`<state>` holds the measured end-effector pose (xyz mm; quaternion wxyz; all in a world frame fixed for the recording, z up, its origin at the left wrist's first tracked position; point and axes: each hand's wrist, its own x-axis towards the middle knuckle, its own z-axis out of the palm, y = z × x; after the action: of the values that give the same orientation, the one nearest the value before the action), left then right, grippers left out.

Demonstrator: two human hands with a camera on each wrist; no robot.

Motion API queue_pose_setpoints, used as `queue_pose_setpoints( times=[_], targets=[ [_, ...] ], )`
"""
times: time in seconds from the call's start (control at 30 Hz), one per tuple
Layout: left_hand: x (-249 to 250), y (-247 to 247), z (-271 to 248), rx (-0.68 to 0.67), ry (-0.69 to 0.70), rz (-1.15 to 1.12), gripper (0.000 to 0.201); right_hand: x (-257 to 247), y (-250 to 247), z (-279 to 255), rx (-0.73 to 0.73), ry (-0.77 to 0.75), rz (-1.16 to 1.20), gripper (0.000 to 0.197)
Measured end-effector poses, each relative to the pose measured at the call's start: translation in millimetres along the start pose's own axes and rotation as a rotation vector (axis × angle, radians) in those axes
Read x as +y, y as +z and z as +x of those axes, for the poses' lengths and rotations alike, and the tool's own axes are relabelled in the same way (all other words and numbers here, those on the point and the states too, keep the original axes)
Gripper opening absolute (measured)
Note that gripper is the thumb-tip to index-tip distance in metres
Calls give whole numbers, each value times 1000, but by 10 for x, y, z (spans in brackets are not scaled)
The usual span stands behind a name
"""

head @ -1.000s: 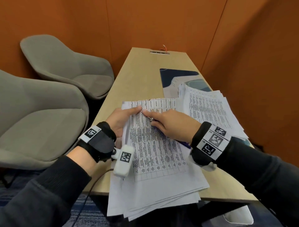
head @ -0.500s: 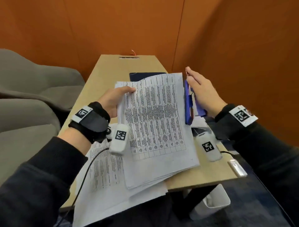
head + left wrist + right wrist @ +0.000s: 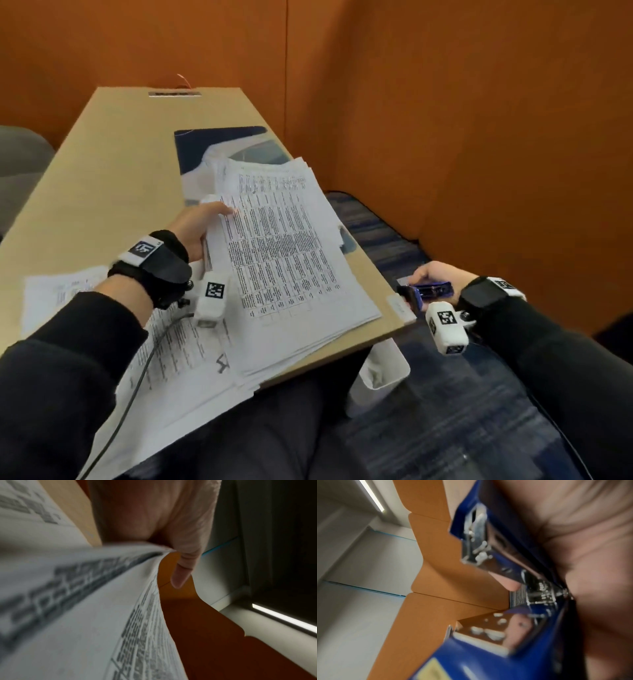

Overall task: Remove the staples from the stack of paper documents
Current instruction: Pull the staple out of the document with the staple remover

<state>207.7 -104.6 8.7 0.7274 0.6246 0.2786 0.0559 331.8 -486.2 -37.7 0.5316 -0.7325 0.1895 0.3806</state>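
Our left hand (image 3: pixel 193 229) pinches the left edge of the white printed paper stack (image 3: pixel 284 253), thumb on top, and the stack lies across the right side of the light wooden table (image 3: pixel 113 171). Our right hand (image 3: pixel 432 277) curls around a blue metal stapler (image 3: pixel 430 291), held off the table's right edge above the dark carpet (image 3: pixel 442 421).

Print on the papers (image 3: pixel 284 253) is too blurred to read.
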Motion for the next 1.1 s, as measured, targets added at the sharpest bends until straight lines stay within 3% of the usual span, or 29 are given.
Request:
queue_pose_setpoints(
  times=[0.2,0.27,0.33,0.43,0.57,0.73,0.83,0.93,1.03,1.1],
  targets=[
    [-131,-109,-40,-177,-19,415,31,172,-136,53,47,19,-58,17],
    [-157,-130,-34,-112,27,449,32,129,-149,73,69,31,-85,20],
    [-163,-112,-29,-7,91,323,36,39,-116,49,61,-21,-180,11],
    [-140,-4,-111,92,207,126,29,-168,-74,-4,-3,-173,-257,18],
    [-57,164,-250,145,410,148,11,-536,255,-279,-93,-460,-73,23],
    [257,319,-465,174,541,86,28,-856,857,-555,-163,-773,-155,39],
    [490,269,-550,189,623,132,21,-981,1089,-744,-230,-915,-159,43],
    [701,256,-737,209,762,127,15,-1103,1209,-964,-223,-1088,-148,69],
    [816,279,-959,266,954,142,20,-1179,1226,-1120,-259,-1214,-158,61],
    [776,233,-1021,208,1013,226,17,-1167,1183,-1110,-292,-1234,-165,51]
  ],
)
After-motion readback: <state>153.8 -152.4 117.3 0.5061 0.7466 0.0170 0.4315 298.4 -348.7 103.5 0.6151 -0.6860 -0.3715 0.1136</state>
